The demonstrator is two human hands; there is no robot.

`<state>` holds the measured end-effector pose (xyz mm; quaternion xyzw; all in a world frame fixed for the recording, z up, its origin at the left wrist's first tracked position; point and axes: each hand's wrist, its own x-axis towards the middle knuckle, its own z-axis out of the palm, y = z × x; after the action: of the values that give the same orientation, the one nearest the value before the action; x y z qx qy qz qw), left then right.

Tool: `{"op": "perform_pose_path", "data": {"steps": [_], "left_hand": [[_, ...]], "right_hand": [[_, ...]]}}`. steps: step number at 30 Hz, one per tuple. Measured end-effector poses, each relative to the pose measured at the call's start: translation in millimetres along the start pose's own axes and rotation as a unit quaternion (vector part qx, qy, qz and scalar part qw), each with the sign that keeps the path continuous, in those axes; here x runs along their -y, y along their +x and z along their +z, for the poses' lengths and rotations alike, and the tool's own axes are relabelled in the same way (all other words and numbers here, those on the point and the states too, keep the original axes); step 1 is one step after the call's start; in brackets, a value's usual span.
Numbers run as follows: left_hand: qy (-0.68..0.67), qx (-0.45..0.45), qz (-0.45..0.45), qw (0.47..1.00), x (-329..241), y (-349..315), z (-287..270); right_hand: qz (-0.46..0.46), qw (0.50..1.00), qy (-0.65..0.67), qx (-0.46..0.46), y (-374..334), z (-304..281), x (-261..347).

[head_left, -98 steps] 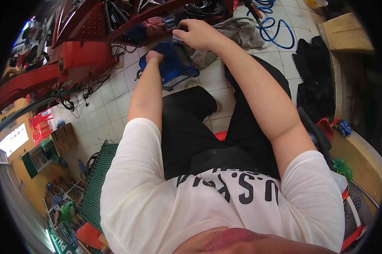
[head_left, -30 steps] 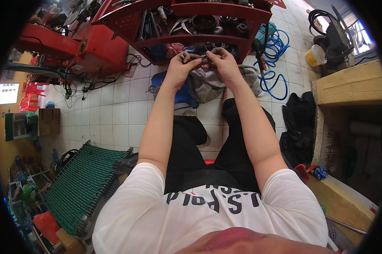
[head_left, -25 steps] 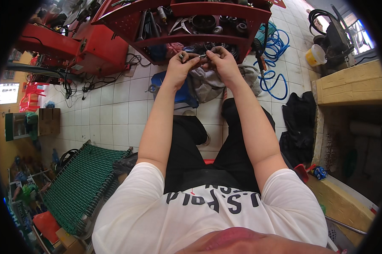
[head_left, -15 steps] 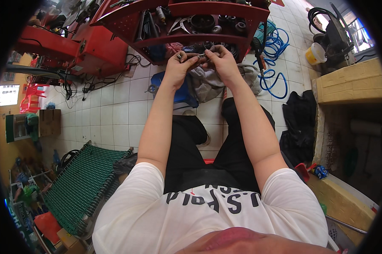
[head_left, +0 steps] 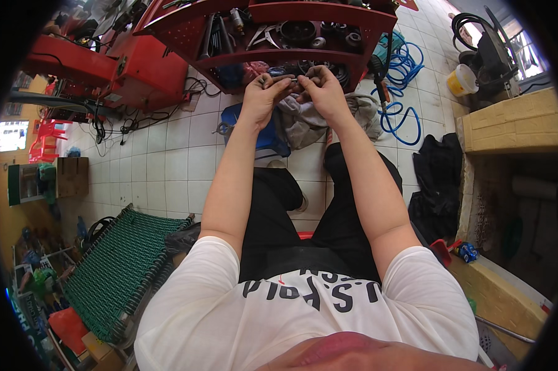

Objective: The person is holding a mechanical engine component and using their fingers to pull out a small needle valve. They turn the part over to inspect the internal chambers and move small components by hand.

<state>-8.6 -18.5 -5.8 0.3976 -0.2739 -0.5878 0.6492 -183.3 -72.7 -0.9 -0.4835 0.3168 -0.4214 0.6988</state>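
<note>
My left hand and my right hand meet in front of the red tool cart, fingers pinched. Between their fingertips is a small, silvery metal part, mostly covered, so its exact kind does not show. Dark smudges mark the fingers of both hands. Below the hands, a grey cloth lies beside a blue plastic container on the tiled floor.
The cart's shelves hold calipers, a round dark part and other metal pieces. A coiled blue hose lies right of it. Red machinery and black cables stand left; a green woven cot is at lower left, a yellowish bench at right.
My fingertips have shifted slightly around the small metal part, and less of it shows between them. Both forearms stay nearly where they were.
</note>
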Motion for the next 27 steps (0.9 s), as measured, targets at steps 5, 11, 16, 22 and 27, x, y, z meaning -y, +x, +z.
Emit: {"op": "perform_pose_path", "data": {"steps": [5, 11, 16, 22, 27], "left_hand": [[0.000, 0.016, 0.042, 0.999, 4, 2, -1], [-0.003, 0.026, 0.089, 0.996, 8, 3, -1], [-0.009, 0.032, 0.088, 0.996, 5, 2, 2], [0.012, 0.038, 0.091, 0.995, 9, 3, 2], [0.056, -0.003, 0.136, 0.989, 13, 4, 1]], "right_hand": [[0.003, 1.000, -0.004, -0.014, -2, 3, -1], [0.074, 0.997, -0.032, 0.003, -4, 6, 2], [0.092, 0.995, -0.023, 0.028, -4, 7, -1], [0.135, 0.990, -0.014, 0.029, -6, 9, -1], [0.170, 0.985, 0.018, 0.017, -12, 17, 9]]}}
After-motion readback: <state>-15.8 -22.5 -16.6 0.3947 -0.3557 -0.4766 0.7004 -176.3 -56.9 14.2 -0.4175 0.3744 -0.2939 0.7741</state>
